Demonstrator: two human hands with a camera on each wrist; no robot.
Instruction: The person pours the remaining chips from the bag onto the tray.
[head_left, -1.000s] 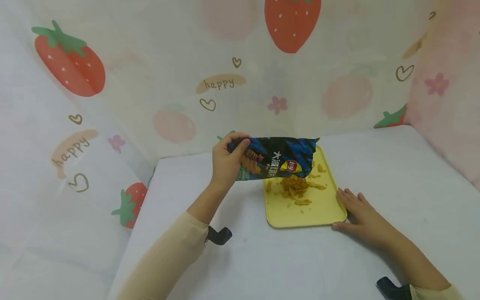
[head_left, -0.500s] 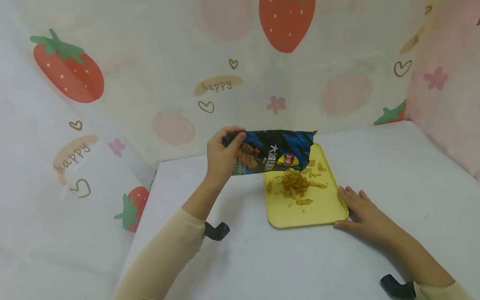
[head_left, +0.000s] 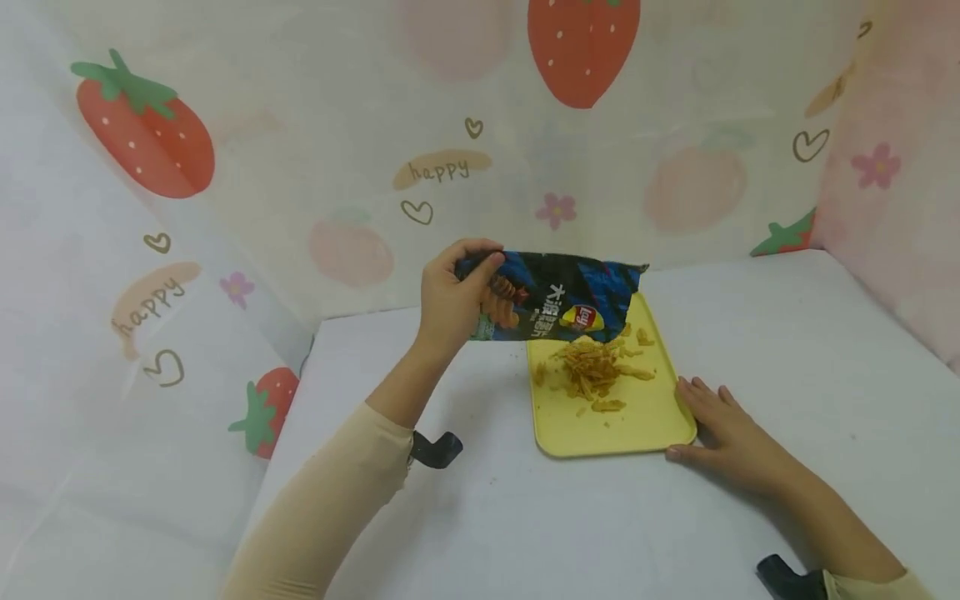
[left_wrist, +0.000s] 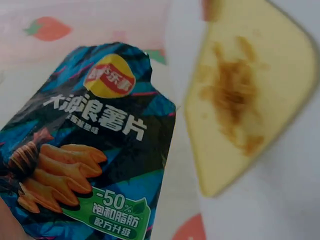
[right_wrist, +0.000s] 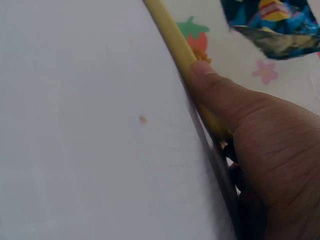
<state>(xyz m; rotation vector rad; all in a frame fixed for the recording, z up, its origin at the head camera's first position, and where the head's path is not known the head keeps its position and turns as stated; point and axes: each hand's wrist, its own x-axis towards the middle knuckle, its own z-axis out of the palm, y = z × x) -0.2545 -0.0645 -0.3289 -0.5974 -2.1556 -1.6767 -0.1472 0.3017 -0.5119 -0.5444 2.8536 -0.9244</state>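
Observation:
My left hand (head_left: 453, 292) pinches the bottom end of a blue and black potato chip bag (head_left: 562, 296), thumb in front. The bag is held sideways above the far part of a yellow tray (head_left: 615, 437), its torn mouth pointing right and slightly drooping in the head view. Under it, a heap of broken ridged chips (head_left: 588, 371) lies on the tray, with loose pieces around. My right hand (head_left: 738, 437) rests at the tray's near right corner, fingers along the right side and thumb (right_wrist: 212, 82) against the near rim. The bag's inside is hidden.
A white-covered table (head_left: 585, 525) carries the tray. Small crumbs (head_left: 492, 481) lie on the cloth to the tray's left. A strawberry-printed curtain (head_left: 345, 108) stands behind and to both sides. Black wrist mounts (head_left: 437, 450) jut from both sleeves.
My left hand and the chip bag have risen a little, so more of the chip heap shows beneath. The right hand and the tray stay nearly where they were.

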